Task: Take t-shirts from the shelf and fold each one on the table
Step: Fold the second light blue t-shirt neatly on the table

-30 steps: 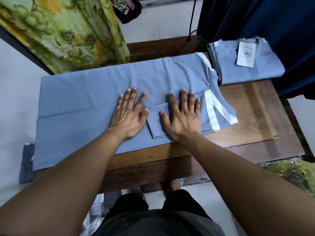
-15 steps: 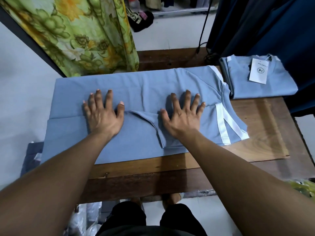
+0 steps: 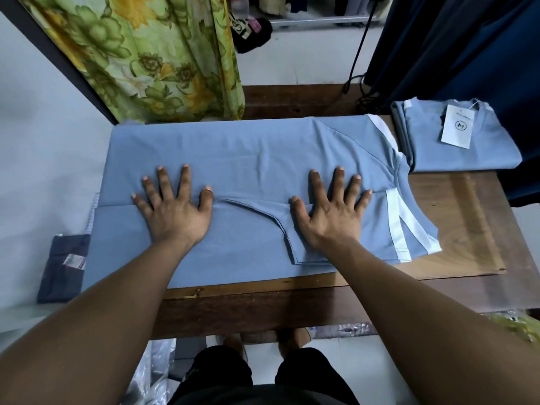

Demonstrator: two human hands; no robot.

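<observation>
Here both hands lie flat on the blue t-shirt (image 3: 248, 159), holding nothing. The left hand (image 3: 175, 211) has its fingers (image 3: 163, 185) spread wide and straight, palm down on the body of the shirt near the lengthwise fold line. The right hand (image 3: 327, 217) is likewise splayed, fingers straight, pressing on the folded-in sleeve. The shirt lies sideways across the wooden tabletop (image 3: 455, 223), collar end to the right, hem end hanging past the left edge. Its near side is folded over, and white stripes show at the sleeve on the right. A second folded shirt (image 3: 491, 141) with a white paper tag (image 3: 460, 125) sits at the far right corner, just beside the first. A flowered curtain (image 3: 152, 54) hangs behind.
</observation>
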